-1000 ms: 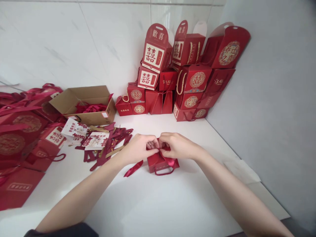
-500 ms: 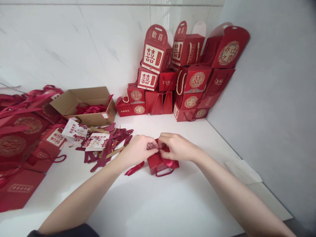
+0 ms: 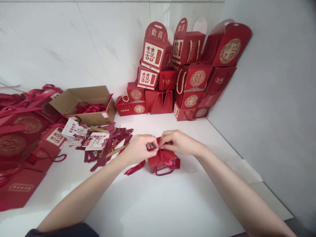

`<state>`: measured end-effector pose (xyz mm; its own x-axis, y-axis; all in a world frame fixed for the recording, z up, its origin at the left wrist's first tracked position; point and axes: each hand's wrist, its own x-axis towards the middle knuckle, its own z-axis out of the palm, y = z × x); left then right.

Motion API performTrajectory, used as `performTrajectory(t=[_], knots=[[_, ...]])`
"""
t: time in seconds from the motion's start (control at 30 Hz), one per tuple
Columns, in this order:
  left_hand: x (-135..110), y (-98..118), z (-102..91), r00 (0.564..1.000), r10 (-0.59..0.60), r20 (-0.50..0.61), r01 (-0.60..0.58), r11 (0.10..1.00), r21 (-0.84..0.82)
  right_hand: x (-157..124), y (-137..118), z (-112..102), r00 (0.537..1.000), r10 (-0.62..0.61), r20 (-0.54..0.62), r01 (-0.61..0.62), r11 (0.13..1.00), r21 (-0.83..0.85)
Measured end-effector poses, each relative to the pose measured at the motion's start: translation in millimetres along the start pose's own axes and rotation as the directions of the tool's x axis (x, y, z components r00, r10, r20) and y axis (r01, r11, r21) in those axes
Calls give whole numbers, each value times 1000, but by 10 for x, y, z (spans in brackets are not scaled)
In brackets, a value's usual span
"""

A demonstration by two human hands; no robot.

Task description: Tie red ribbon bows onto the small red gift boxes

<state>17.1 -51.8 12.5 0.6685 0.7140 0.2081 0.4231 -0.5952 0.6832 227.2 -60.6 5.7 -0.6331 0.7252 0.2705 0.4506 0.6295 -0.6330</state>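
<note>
A small red gift bag (image 3: 162, 164) with a dark red loop handle stands on the white table, just below my hands. Both my left hand (image 3: 139, 148) and my right hand (image 3: 179, 143) pinch a red satin ribbon (image 3: 168, 161) at the bag's top, their fingertips meeting. One ribbon tail (image 3: 135, 168) lies on the table to the left of the bag. The fingers hide the knot and the bag's upper edge. Beside my left hand lies a heap of dark red ribbon pieces (image 3: 107, 148) with printed white cards (image 3: 93, 141).
A cardboard box (image 3: 84, 107) holding red ribbon stands at the back left. Flat red gift bags (image 3: 17, 141) cover the left side of the white table (image 3: 148, 197). Stacked red gift boxes (image 3: 172, 75) fill the back corner. Grey wall (image 3: 266, 82) bounds the right.
My hands have moved slightly farther forward over the bag, and their fingertips have closed together on the ribbon. More of the ribbon now shows below them.
</note>
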Motion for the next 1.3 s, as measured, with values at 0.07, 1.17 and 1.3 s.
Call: performTrajectory(t=[0.07,1.17,1.3], knots=[[2,-1,9,1000,14,-5,-14,1000,12,7,12,3,1000,-10,3,10,1000,10],[-10,-92,5,997,71,11,-71,998,1,-56,-145,-113,986,-105,-132,84,984,-155],[-4,-87,0,999,51,7,-51,999,-18,-51,-133,-88,993,-112,-48,107,990,-94]])
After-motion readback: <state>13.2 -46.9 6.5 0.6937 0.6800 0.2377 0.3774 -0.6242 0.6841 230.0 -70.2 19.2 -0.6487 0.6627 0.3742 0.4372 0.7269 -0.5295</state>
